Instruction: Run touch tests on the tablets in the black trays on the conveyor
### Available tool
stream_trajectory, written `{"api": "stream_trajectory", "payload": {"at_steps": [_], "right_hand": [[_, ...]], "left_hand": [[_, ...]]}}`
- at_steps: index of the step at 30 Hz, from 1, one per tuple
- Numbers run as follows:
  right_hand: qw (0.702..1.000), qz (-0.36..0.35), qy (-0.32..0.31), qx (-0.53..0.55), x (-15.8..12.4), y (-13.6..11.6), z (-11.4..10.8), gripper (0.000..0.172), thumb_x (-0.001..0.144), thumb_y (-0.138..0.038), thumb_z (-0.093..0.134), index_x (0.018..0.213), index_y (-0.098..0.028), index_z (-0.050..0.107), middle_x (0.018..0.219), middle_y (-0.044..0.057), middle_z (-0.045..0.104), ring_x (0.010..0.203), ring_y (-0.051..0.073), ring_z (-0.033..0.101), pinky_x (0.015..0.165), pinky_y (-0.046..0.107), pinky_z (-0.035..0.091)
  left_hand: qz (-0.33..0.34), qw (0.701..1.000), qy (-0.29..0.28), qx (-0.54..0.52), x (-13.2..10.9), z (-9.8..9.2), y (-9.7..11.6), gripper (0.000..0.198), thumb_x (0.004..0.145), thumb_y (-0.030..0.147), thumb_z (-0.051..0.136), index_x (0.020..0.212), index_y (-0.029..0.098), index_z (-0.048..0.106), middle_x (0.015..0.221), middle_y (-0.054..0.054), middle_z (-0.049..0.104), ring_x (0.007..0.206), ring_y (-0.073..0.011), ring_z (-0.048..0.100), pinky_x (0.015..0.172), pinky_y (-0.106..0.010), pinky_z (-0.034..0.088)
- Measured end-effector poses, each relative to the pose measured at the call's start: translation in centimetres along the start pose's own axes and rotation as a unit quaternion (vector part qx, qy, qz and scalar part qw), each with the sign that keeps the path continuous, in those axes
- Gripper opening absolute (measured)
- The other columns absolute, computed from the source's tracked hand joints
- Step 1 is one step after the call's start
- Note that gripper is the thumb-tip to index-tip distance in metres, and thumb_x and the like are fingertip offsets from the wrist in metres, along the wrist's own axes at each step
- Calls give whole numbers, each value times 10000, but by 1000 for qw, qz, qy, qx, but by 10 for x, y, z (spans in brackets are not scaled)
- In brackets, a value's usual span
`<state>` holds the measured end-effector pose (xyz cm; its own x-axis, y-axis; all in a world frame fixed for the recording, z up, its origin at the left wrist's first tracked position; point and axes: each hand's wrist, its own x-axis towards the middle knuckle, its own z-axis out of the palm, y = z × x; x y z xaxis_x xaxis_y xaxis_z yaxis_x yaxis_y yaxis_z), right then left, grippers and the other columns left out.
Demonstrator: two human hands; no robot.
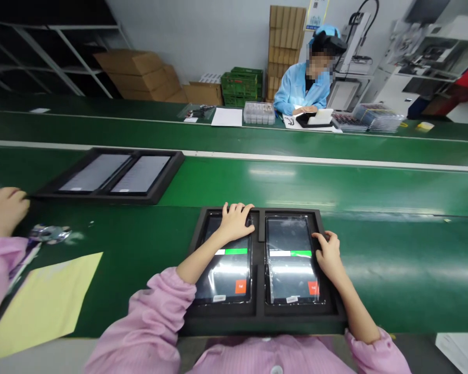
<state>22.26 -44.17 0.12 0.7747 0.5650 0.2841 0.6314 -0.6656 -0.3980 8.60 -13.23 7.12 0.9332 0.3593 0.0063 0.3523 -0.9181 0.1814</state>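
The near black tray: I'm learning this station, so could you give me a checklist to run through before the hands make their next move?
1. Left tablet and right tablet in separate compartments of the near tray: ok.
2. Both screens lit: ok; each shows a white-and-green bar.
3. Wording in the orange squares readable: cannot tell; too small.
4. Left hand clear of the left tablet: not ok; it covers part of the upper end.
5. Right hand touching the right tablet: cannot tell; its fingers reach that tablet's right edge.
6. Near tray apart from the farther tray: ok.
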Motion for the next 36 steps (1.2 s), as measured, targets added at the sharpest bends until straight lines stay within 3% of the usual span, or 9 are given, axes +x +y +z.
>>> {"api": "stream_trajectory", "payload": {"at_steps": [6, 18, 20, 22, 25, 27, 30, 33, 36], "right_hand": [[999, 27, -18, -28, 21, -5, 3, 381, 672, -37, 459, 994, -184, 599, 1134, 159, 428, 1030, 331, 468, 793, 487, 477], [999, 2, 20, 49, 20, 11, 10, 474, 664, -57, 439, 1035, -240, 671, 1132, 119, 434, 1034, 290, 488, 919, 522, 472], [998, 1, 27, 58, 21, 8, 9, 466, 658, -56, 437, 1012, -238, 679, 1116, 116, 447, 1025, 288, 489, 911, 521, 476], [998, 9, 32, 51, 23, -1, 3, 447, 673, -57, 435, 1003, -230, 683, 1121, 124, 458, 1036, 298, 484, 895, 529, 474], [999, -4, 50, 18, 29, -26, -11, 390, 775, -90, 439, 1053, -228, 674, 1195, 144, 461, 1110, 330, 447, 879, 540, 454], [996, -81, 30, 1, 32, -46, -20, 332, 868, -154, 454, 1103, -249, 669, 1251, 141, 458, 1165, 329, 418, 915, 531, 424], [967, -250, -52, -12, 34, -71, -25, 292, 936, -283, 511, 1186, -311, 660, 1328, 125, 447, 1212, 315, 399, 1001, 540, 347], [927, -358, -109, -22, 30, -85, -24, 388, 913, -440, 597, 1295, -378, 599, 1385, 120, 444, 1243, 326, 388, 1051, 577, 272], [906, -396, -149, -17, 27, -89, -26, 472, 878, -553, 625, 1326, -417, 566, 1383, 115, 468, 1256, 324, 386, 1058, 585, 258]], "left_hand": [[-13, 1000, 14, 5, 0, 4, 4, 602, 762, 371, 591, 1338, 221, 501, 1263, -141, 553, 1216, -351, 455, 1141, -628, 158], [-15, 999, 25, 21, 6, 6, 17, 610, 713, 313, 607, 1299, 165, 525, 1194, -170, 567, 1150, -358, 481, 1078, -544, 272], [18, 1000, 3, -3, 6, 0, 4, 625, 746, 389, 614, 1334, 206, 509, 1236, -150, 576, 1176, -345, 487, 1085, -529, 279], [16, 999, -29, -37, 3, -9, -23, 602, 793, 507, 587, 1342, 270, 515, 1291, -115, 588, 1221, -345, 482, 1107, -568, 241], [-76, 991, -69, -82, -6, -23, -82, 548, 859, 627, 445, 1283, 304, 570, 1349, -90, 589, 1286, -385, 452, 1089, -684, 183], [-73, 983, -101, -131, -14, -30, -123, 576, 855, 624, 415, 1294, 280, 560, 1383, -94, 568, 1288, -375, 471, 1093, -643, 249], [27, 969, -135, -205, -25, -32, -164, 699, 818, 610, 459, 1429, 275, 405, 1454, -84, 506, 1323, -330, 466, 1138, -549, 262], [63, 965, -155, -201, -28, -32, -173, 751, 781, 557, 539, 1451, 286, 334, 1467, -85, 485, 1344, -328, 443, 1153, -564, 214], [36, 975, -161, -148, -24, -33, -162, 718, 710, 484, 638, 1366, 304, 408, 1413, -76, 519, 1314, -338, 458, 1118, -586, 266]]}}
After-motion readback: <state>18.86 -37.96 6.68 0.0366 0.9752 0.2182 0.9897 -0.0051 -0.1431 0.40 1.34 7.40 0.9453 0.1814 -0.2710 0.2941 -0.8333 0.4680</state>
